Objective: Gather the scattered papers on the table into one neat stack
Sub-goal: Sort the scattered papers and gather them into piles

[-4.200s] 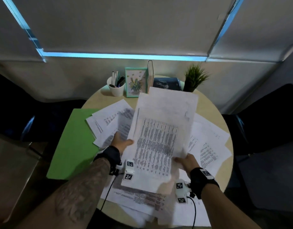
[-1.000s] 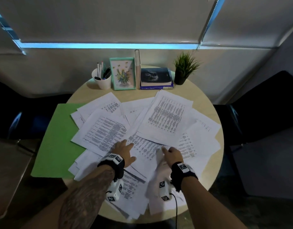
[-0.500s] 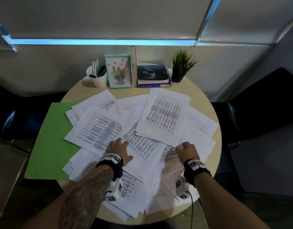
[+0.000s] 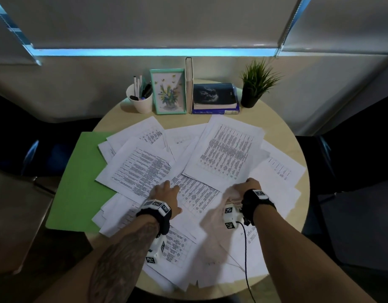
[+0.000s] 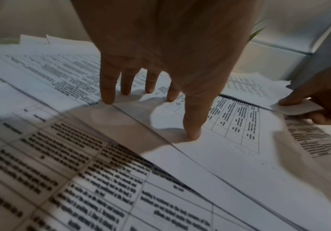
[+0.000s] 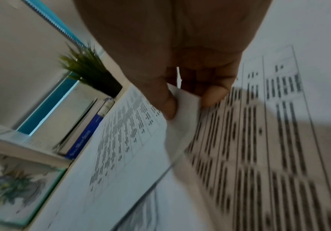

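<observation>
Several white printed sheets (image 4: 145,167) lie fanned and overlapping across the round table (image 4: 282,132). My left hand (image 4: 166,193) rests flat on the middle sheets, fingers (image 5: 109,87) straight and spread, thumb tip pressing the paper. My right hand (image 4: 246,186) pinches the near corner of the upper right sheet (image 4: 228,149) between thumb (image 6: 166,106) and fingers, and that corner (image 6: 184,100) is lifted slightly. From the left wrist camera the right hand (image 5: 318,100) is seen holding the folded corner.
A green folder (image 4: 79,182) lies under the papers at the left and hangs over the table edge. At the back stand a white pen cup (image 4: 140,101), a framed flower picture (image 4: 169,92), an upright book (image 4: 189,84), stacked books (image 4: 215,97) and a potted plant (image 4: 256,84).
Earlier both hands held a bundle of sheets up; the papers now lie spread on the table. Over the last second my right hand moved right and took hold of the upper sheet's corner.
</observation>
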### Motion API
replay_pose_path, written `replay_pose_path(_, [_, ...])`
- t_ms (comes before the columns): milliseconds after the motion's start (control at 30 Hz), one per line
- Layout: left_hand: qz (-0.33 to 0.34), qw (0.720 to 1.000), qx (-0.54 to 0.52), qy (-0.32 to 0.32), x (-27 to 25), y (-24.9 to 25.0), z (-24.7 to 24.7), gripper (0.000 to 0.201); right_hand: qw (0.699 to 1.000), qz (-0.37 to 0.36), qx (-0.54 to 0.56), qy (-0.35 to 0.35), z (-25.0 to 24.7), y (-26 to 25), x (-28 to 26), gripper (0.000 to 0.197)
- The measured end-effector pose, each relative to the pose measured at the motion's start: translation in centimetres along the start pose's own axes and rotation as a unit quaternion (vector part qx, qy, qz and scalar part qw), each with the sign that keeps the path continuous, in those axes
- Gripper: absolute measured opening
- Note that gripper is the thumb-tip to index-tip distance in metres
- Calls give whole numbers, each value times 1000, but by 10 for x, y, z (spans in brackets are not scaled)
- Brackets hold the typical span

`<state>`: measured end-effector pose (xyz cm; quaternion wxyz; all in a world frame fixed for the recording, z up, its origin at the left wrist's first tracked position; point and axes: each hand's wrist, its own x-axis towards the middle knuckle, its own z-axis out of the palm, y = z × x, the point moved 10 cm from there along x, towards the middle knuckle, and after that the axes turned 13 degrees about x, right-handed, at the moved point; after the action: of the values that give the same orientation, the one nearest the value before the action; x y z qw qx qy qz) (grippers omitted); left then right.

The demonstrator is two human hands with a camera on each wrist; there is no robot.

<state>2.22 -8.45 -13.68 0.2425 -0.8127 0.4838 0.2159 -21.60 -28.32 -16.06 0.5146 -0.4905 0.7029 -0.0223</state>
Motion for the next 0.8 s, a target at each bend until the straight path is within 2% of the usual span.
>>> replay_pose_path(100, [4,1000,8,-12,1,1,-2,80,1000,-12,19,17,-24,0,2,31])
replay_pose_path(233, [2,1000,18,-10,0,3,-5,83,997,-33,23,71,-67,4,16,25])
replay_pose_path(333, [2,1000,18,-4,-2,3,-7,82,988,-41,15,151,-114,7,12,25])
replay_pose_path(400, [4,1000,23,6,-4,4,-9,80,983,-55,-3,174,-144,5,12,22])
replay_pose_path(533, [0,1000,16,14,-9,4,-9,75,979,-70,-32,187,-179,-9,26,32])
replay_pose_path(633, [-5,1000,-8,14,-10,1,-4,75,981,-27,-41,187,-181,-8,30,47])
replay_pose_path(667, [-5,1000,-14,13,-10,1,-4,75,975,-28,-65,209,-182,-9,26,54])
replay_pose_path(733, [-3,999,-28,18,-9,0,-8,72,953,-94,-90,273,-179,-21,4,59])
replay_pose_path(767, [-4,999,-42,23,-7,-2,-9,71,946,-141,-76,282,-169,-28,-11,55])
replay_pose_path(800, [-11,997,-65,27,-5,-5,-10,71,947,-182,-43,261,-151,-30,-24,48])
